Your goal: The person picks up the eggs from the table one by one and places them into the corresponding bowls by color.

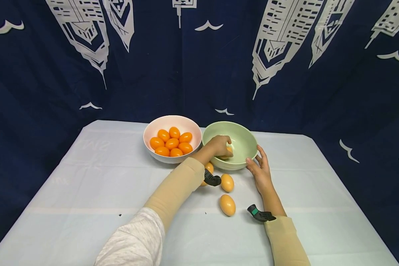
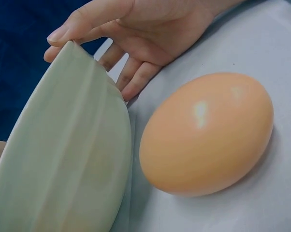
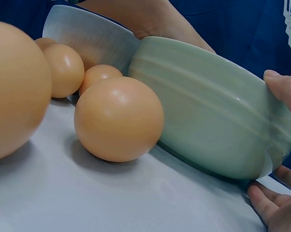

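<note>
In the head view my left hand [image 1: 219, 146] reaches down inside the green bowl [image 1: 244, 142], fingers curled over a brown egg [image 1: 229, 150] near the bowl's inner left side. My right hand [image 1: 261, 171] holds the same bowl at its right edge. The right wrist view shows the thumb [image 3: 283, 89] at the rim and the other fingers low against the outer wall. From the left wrist camera, a brown egg [image 2: 208, 135] lies on the table beside the bowl; the bowl's wall hides my left hand there.
A pink-lined white bowl [image 1: 193, 127] with several small orange eggs [image 1: 171, 143] stands left of the green one. Several brown eggs lie on the white tablecloth [image 1: 86, 192] in front, including a near one [image 1: 227, 205]. Behind hangs a dark blue curtain [image 1: 183, 74].
</note>
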A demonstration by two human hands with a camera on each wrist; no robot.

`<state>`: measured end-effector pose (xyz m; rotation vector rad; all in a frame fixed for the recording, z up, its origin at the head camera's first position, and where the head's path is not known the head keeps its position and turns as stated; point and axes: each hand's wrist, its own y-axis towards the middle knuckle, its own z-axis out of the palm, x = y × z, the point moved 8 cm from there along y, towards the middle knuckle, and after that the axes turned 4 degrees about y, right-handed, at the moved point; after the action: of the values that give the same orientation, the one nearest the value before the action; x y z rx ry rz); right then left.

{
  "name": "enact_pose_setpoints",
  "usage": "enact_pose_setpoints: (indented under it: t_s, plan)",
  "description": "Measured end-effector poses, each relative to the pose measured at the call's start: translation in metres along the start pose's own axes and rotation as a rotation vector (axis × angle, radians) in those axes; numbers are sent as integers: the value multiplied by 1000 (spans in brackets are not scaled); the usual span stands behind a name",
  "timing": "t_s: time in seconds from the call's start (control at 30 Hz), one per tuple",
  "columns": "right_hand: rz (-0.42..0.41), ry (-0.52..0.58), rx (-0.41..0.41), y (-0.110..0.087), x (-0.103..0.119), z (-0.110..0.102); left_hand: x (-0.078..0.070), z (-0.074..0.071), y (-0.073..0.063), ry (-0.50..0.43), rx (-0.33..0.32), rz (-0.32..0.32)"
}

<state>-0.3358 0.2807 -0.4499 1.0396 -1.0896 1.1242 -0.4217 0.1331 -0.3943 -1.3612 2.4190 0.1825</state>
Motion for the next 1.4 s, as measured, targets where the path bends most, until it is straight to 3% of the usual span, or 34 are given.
enact_pose_setpoints:
  t_s: [0.17, 0.37, 0.47, 0.87, 1.07, 1.27, 1.4]
  plan:
    - [-4, 3, 1, 0, 1, 0, -4, -5, -2, -23, -71, 50]
    - [-3, 3, -5, 2, 0, -1, -7, -24, -23, -246, -303, 164]
    - [-1, 4, -8, 2, 0, -1, -2, -29, -37, -334, -357, 190]
    - [21, 7, -18, 2, -1, 0, 18, -23, -77, -547, -288, 213]
    - [21, 11, -18, 1, -4, 0, 20, -27, -95, -603, -292, 251]
    - [7, 16, -15, 1, -2, 0, 31, -28, -115, -639, -275, 229]
    - [12, 16, -14, 2, -2, -1, 40, -27, -131, -622, -305, 220]
